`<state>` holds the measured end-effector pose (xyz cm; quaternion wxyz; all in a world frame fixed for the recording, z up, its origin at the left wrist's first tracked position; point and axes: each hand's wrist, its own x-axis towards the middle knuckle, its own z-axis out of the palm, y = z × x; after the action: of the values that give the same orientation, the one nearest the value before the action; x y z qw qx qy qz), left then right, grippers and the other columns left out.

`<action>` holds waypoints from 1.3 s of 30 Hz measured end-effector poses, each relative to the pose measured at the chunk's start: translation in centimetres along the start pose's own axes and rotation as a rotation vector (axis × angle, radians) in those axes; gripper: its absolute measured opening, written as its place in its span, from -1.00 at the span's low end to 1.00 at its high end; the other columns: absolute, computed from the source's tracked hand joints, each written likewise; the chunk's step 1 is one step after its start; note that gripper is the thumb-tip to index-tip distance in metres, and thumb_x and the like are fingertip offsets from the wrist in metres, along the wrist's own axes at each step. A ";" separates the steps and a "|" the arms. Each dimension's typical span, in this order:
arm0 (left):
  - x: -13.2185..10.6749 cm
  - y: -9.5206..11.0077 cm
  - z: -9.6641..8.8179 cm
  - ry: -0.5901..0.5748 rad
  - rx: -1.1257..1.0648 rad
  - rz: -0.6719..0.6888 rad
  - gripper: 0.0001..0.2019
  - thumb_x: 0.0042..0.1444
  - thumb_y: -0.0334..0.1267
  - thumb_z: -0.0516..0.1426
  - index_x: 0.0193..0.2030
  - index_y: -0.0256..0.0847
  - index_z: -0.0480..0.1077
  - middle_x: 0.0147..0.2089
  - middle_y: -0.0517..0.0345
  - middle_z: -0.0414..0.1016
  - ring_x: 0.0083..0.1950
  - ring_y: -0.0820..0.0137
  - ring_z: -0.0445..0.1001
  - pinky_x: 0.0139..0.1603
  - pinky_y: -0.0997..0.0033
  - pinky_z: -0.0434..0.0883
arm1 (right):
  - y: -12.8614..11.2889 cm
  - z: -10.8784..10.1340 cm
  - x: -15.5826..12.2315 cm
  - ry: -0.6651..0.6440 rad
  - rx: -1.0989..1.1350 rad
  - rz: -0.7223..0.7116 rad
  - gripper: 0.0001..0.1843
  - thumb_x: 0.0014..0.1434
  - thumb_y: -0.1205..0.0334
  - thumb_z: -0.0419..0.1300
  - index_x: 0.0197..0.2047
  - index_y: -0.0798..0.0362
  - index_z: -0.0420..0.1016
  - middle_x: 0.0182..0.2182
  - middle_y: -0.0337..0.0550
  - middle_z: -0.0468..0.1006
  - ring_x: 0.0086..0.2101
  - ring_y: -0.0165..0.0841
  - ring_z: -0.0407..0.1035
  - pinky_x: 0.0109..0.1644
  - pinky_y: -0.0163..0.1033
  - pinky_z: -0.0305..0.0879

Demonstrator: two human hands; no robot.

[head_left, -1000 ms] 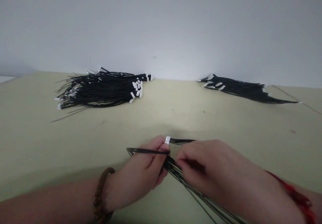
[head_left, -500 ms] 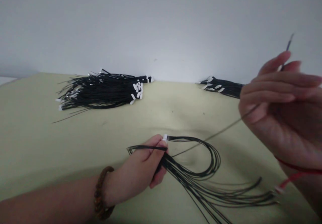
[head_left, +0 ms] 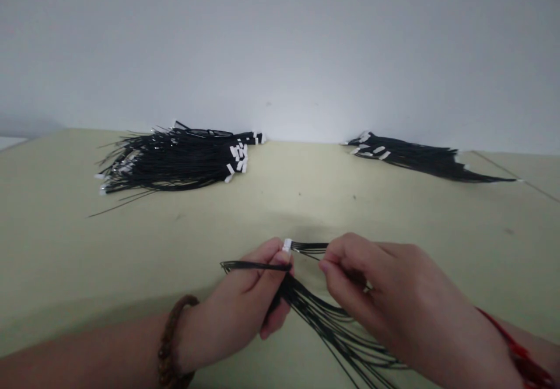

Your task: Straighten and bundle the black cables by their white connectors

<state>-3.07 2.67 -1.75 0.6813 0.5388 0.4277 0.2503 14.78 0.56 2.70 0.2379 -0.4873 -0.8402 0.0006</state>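
My left hand (head_left: 245,310) is closed around a bundle of thin black wires (head_left: 332,328) and pinches a small white connector (head_left: 287,245) at its fingertips. A loop of the wires sticks out to the left of my thumb. My right hand (head_left: 376,295) is closed in a pinch on a black wire just right of the connector. The wires fan out from under both hands toward the lower right. I wear a brown bead bracelet (head_left: 168,348) on the left wrist and a red string (head_left: 516,351) on the right.
A large heap of black wires with white connectors (head_left: 175,158) lies at the back left of the pale yellow table (head_left: 65,249). A smaller heap of the same wires (head_left: 420,157) lies at the back right. A grey wall stands behind the table.
My right hand had swung up and right pulling one wire out, and has now come back down beside the connector. The left hand stayed put with the bundle.
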 end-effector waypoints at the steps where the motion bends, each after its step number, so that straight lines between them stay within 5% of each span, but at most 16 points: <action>1: 0.0 0.0 0.0 -0.001 0.002 0.002 -0.65 0.14 0.06 -0.12 -0.42 -0.20 0.14 -0.75 0.43 0.13 -0.74 0.71 0.04 -0.72 0.75 0.01 | 0.0 0.0 0.0 0.005 -0.013 -0.001 -0.86 0.16 0.29 0.04 -0.45 0.06 0.27 -0.68 -0.34 0.28 -0.70 -0.51 0.11 -0.61 -0.34 -0.10; 25: -0.3 0.1 0.3 0.045 -0.006 0.078 -0.68 0.10 0.02 -0.02 -0.44 -0.20 0.12 -0.57 0.41 0.05 -0.60 0.74 0.06 -0.62 0.75 0.10 | -0.9 -0.2 -0.1 -0.018 -0.027 -0.005 -0.84 0.17 0.29 0.01 -0.46 0.04 0.24 -0.66 -0.33 0.30 -0.68 -0.46 0.15 -0.58 -0.31 -0.08; 39: -0.5 1.2 0.1 -0.137 0.026 0.126 -0.71 0.16 -0.05 -0.10 -0.44 -0.22 0.12 -0.63 0.41 0.08 -0.66 0.74 0.04 -0.69 0.78 0.00 | -0.6 0.5 0.1 -0.003 -0.014 -0.140 -0.80 0.22 0.32 0.02 -0.46 0.06 0.24 -0.59 -0.33 0.31 -0.58 -0.47 0.20 -0.47 -0.26 -0.06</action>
<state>-3.08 2.52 -0.47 0.6845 0.5894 0.3486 0.2498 14.04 0.40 2.46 0.2327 -0.4290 -0.8726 -0.0214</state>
